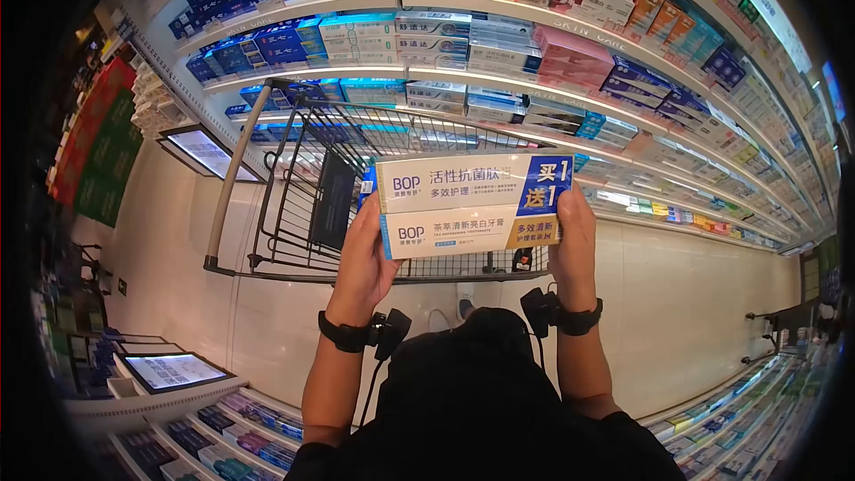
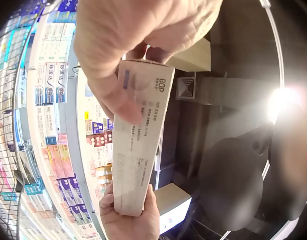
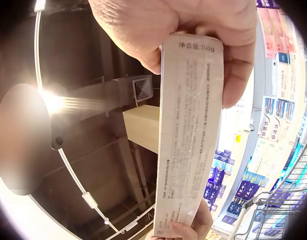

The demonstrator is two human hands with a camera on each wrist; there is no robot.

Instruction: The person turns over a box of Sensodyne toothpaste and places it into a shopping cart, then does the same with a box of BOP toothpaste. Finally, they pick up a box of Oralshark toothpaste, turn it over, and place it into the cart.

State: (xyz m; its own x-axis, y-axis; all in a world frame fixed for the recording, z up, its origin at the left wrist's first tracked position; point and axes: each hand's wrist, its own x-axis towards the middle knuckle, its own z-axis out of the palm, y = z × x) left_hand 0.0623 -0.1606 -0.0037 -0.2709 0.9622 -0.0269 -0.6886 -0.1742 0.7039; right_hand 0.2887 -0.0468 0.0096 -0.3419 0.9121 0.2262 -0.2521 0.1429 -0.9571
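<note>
In the head view a white BOP toothpaste twin pack, with a blue corner at upper right and a gold one below, is held up level above the cart's near edge. My left hand grips its left end, while the right hand holds the opposite end. The left wrist view shows a narrow printed side of the toothpaste pack running from the left hand down to the right hand. Small print covers the side in the right wrist view, beneath the right hand's curled fingers.
A wire shopping cart stands just beyond the pack, against shelves stacked with toothpaste boxes. Screens stand at the left, one by the cart and one lower down. More stocked shelves lie at lower right. Pale floor shows between.
</note>
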